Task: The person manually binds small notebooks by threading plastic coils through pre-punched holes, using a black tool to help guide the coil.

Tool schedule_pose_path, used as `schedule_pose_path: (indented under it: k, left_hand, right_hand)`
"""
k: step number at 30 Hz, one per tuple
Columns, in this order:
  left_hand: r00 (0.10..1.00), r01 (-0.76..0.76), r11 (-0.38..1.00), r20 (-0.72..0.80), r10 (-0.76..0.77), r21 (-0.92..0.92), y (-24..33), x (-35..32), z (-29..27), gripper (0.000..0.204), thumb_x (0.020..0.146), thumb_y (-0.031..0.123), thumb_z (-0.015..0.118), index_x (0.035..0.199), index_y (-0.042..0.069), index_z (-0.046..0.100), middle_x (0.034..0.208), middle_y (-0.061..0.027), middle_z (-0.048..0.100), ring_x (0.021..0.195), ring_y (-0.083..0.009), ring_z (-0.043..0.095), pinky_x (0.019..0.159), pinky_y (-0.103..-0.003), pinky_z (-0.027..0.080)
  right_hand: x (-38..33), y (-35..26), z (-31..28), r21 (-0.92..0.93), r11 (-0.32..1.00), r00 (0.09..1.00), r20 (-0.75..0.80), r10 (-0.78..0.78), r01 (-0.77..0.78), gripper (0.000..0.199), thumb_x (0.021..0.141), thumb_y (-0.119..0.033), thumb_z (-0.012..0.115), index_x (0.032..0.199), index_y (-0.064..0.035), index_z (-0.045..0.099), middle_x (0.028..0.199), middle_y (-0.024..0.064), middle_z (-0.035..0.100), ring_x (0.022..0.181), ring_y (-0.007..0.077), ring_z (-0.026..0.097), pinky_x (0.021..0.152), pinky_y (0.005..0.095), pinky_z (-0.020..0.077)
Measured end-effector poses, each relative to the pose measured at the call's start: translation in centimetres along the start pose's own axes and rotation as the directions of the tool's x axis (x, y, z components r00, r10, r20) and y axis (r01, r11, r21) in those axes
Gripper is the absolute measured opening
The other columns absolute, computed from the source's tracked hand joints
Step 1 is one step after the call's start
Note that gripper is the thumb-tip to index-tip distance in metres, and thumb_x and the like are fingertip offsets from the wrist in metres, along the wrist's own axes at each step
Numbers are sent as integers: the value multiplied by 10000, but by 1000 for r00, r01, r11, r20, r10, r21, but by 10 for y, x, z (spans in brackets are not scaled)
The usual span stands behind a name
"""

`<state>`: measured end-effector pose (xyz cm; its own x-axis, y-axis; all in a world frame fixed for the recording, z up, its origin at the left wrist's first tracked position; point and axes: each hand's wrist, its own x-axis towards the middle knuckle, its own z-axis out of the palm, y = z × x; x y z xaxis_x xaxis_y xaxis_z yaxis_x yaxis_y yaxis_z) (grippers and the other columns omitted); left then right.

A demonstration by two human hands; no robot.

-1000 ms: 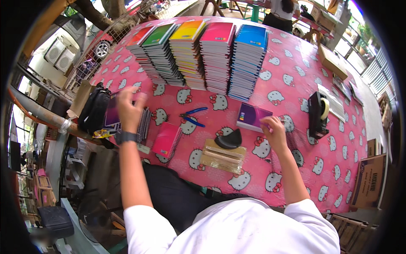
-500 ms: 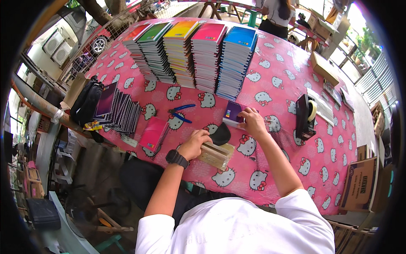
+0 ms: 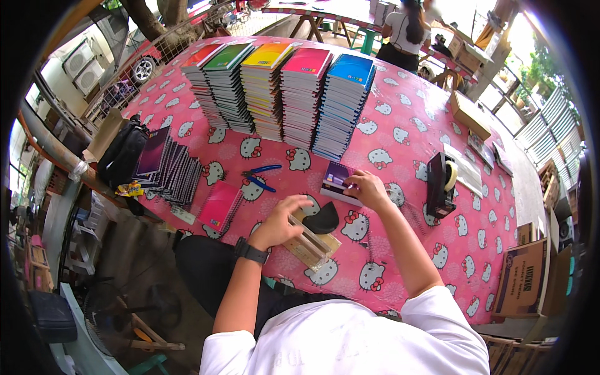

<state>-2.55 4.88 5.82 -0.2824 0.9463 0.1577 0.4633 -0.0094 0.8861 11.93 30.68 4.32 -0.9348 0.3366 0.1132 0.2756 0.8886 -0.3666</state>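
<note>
A round table [image 3: 437, 144] under a pink cartoon-cat cloth fills an open-air workspace with a fence and a tree trunk beyond. The left hand [image 3: 282, 224], fingers curled, grips the top of a wooden block device [image 3: 310, 242] at the near edge. The right hand [image 3: 367, 189] lies flat, fingers narrow, on a small purple notebook [image 3: 337, 181] just past it. Five coloured notebook stacks [image 3: 284, 94] line the far side; blue pliers [image 3: 261, 177], a pink notebook [image 3: 220, 205] and a black tape dispenser [image 3: 439, 185] lie around.
</note>
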Motion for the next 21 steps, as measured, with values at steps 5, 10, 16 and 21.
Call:
schedule_pose_path:
  k: [5,10,16,21]
  left_hand:
    - [859,311,466,35,-510,-829,14,9,-4,607,895,498,561,1273,31,481,1067,-92,630,920,-166,634,789,-301,522]
    - [894,380,468,186,-408,-798,8,-3,-16,388,895,296,611,1173,36,532,1037,-72,627,895,-146,632,783,-275,524]
    - [965,261,779,172,-197,-570,27,-8,-44,209,837,-5,620,1038,43,593,1007,-31,622,888,-115,599,795,-258,491]
    - [947,122,926,322,0,-358,30,14,-25,181,793,-51,627,937,40,689,880,-10,664,875,-97,594,797,-251,458]
  right_hand:
    - [-13,-41,-5,-33,995,898,-427,-103,98,215,776,-75,616,987,-31,615,914,100,606,886,277,592,744,402,493]
    - [-67,-141,-6,59,912,877,-303,-372,407,289,759,-92,647,1041,-39,612,949,88,604,904,266,571,769,375,458]
    - [-101,-139,8,705,709,845,-371,385,-14,458,691,-72,780,1114,-34,609,964,75,624,880,222,589,853,323,447]
    - [-131,-130,20,564,824,938,-259,232,-48,232,731,-11,724,946,1,636,760,78,593,682,168,588,637,272,457]
